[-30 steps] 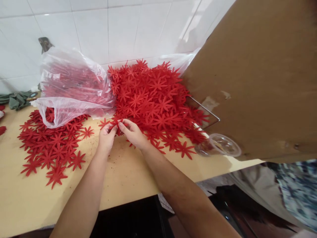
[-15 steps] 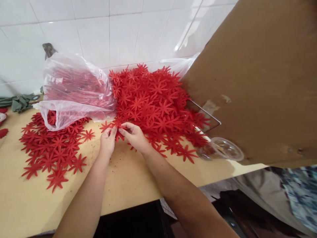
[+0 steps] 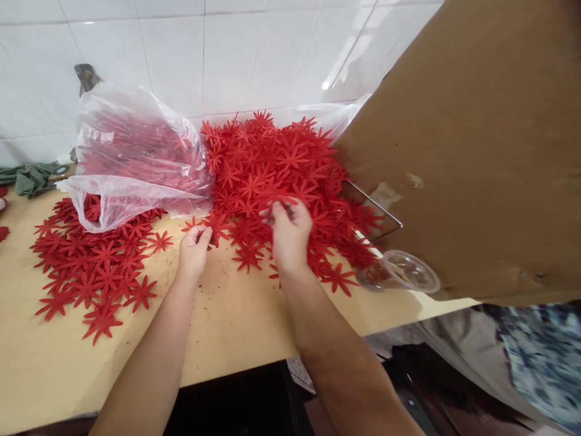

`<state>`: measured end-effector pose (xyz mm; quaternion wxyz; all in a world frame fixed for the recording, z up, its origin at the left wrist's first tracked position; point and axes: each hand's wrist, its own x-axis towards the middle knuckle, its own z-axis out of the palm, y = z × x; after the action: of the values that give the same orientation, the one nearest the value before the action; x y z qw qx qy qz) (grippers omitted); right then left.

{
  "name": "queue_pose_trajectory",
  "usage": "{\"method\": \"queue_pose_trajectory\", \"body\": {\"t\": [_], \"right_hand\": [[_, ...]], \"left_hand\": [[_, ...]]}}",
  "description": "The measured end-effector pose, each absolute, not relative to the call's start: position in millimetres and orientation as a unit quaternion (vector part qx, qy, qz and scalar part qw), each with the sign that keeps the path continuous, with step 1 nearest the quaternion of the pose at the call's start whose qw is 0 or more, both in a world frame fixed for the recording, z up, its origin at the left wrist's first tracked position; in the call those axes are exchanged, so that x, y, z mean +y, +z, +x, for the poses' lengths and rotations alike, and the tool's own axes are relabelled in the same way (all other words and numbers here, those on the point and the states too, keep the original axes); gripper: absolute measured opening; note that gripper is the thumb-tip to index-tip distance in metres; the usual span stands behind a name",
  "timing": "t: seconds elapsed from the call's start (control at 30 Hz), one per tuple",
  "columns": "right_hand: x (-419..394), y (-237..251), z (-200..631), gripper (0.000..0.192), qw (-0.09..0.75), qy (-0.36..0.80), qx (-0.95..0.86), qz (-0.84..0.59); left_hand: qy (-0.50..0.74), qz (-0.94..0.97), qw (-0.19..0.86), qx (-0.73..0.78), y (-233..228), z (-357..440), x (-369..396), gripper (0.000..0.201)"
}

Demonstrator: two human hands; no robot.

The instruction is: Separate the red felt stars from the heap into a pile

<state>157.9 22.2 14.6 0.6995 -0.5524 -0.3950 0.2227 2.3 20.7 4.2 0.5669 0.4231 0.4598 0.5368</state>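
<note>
My left hand (image 3: 193, 249) is closed in a pinch low over the table, with a red flower-shaped cutout (image 3: 218, 226) at its fingertips. Its thumb and forefinger overlap the petals on the near left side. My right hand (image 3: 292, 230) is raised in front of the big heap of red flower cutouts (image 3: 290, 158). A single red cutout, blurred by motion, is pinched between its fingers, and the hand covers part of it. Left of my hands, more flower cutouts (image 3: 106, 275) lie in a loose, flat pile.
A clear plastic bag (image 3: 140, 145) full of red pieces leans by the tiled wall. At the right, a large brown board (image 3: 467, 151) slants over the table, near a bent metal rod (image 3: 379, 209) and a clear plastic cup (image 3: 411, 271). Green cloth (image 3: 34, 178) lies far left.
My hands were together over one spot; my right hand has moved right and up with a red flower cutout. My left hand has stayed nearly in place. The view has shifted slightly.
</note>
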Motion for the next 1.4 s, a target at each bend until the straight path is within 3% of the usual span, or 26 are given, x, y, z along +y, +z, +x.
{"method": "queue_pose_trajectory", "body": {"t": [0.13,0.2,0.43,0.57,0.7,1.03,1.13,1.3,1.4], "right_hand": [[25,14,185,0.047,0.626,-0.092,-0.436,-0.640],[20,15,178,0.049,0.586,-0.122,-0.484,-0.638],[8,8,116,0.031,0.558,0.379,-0.576,-0.463],[12,0,112,0.030,0.545,0.484,-0.529,-0.434],[12,2,115,0.027,0.561,0.495,-0.513,-0.420],[17,7,131,0.020,0.671,0.341,-0.430,-0.499],[25,2,159,0.020,0.700,0.210,-0.417,-0.540],[25,7,192,0.048,0.608,-0.129,-0.456,-0.637],[15,16,174,0.038,0.568,-0.098,-0.534,-0.619]], "left_hand": [[0.542,0.410,0.575,0.455,7,5,20,0.016],[0.543,0.417,0.576,0.446,7,7,19,0.017],[0.534,0.445,0.555,0.457,3,6,19,0.023],[0.534,0.464,0.527,0.471,-3,5,22,0.029],[0.516,0.488,0.536,0.456,-5,3,21,0.035],[0.513,0.485,0.557,0.437,2,8,15,0.030],[0.515,0.471,0.559,0.448,2,7,17,0.026],[0.507,0.476,0.570,0.438,-1,7,18,0.018],[0.503,0.482,0.559,0.450,-2,8,17,0.018]]}}
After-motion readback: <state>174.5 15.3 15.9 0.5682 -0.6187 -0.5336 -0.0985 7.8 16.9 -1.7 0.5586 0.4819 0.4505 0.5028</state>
